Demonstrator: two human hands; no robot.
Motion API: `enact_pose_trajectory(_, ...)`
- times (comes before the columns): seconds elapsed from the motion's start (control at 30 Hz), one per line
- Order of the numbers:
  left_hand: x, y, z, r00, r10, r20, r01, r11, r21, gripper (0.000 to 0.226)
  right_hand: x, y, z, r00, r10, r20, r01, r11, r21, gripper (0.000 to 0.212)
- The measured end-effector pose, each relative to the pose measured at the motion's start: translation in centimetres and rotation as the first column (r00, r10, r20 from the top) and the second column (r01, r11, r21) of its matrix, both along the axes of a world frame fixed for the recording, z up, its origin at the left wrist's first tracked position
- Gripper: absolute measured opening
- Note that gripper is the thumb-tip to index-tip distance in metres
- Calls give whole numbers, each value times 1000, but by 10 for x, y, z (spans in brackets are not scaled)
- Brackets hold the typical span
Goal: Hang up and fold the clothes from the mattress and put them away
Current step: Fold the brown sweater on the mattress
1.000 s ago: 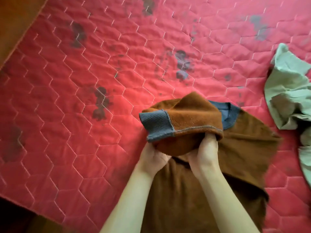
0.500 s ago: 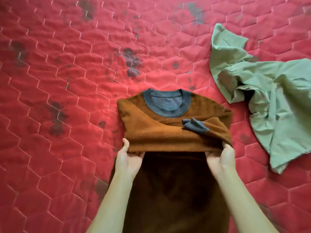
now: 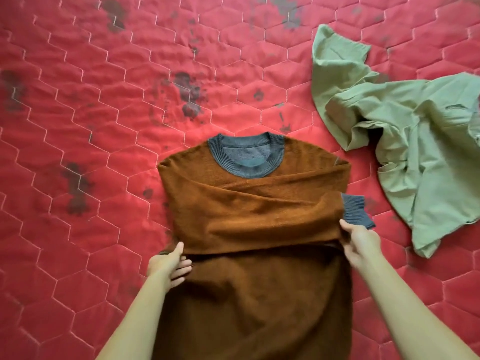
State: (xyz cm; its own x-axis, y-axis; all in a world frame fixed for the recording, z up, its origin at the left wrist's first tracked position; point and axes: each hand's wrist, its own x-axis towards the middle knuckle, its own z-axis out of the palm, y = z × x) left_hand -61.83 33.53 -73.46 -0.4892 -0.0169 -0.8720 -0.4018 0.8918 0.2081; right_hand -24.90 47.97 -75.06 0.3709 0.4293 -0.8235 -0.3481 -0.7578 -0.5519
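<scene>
A brown sweater with a grey-blue ribbed collar lies face up on the red quilted mattress. Its sleeves are folded across the chest, and one grey cuff sticks out at the right edge. My left hand pinches the left end of the folded sleeve edge, thumb on top. My right hand grips the right end of the same edge, just below the cuff. The sweater's lower half runs down between my forearms to the bottom of the view.
A crumpled light green garment lies on the mattress to the right of the sweater, a short gap from the grey cuff. Dark stains mark the mattress at the left and above the collar.
The sweater went from a raised bundle in both hands to lying flat with its collar up. My hands have spread apart to its two sides, and the cuff now pokes out at the right.
</scene>
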Motion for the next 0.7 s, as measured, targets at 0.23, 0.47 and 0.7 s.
enact_pose_trajectory(0.23, 21, 9, 6, 670, -463, -580, 430, 879, -204, 74, 1, -13, 9, 726, 522, 449, -485, 850, -204, 47)
enact_pose_trajectory(0.47, 5, 32, -9, 491, -656, -573, 692, 694, -201, 65, 6, -20, 7, 666, 558, 495, -526, 822, -218, 42)
enact_pose_trajectory(0.7, -22, 44, -7, 612, -332, -718, 501, 865, 28, 44, -12, -17, 19, 709, 392, 586, -508, 861, 39, 32)
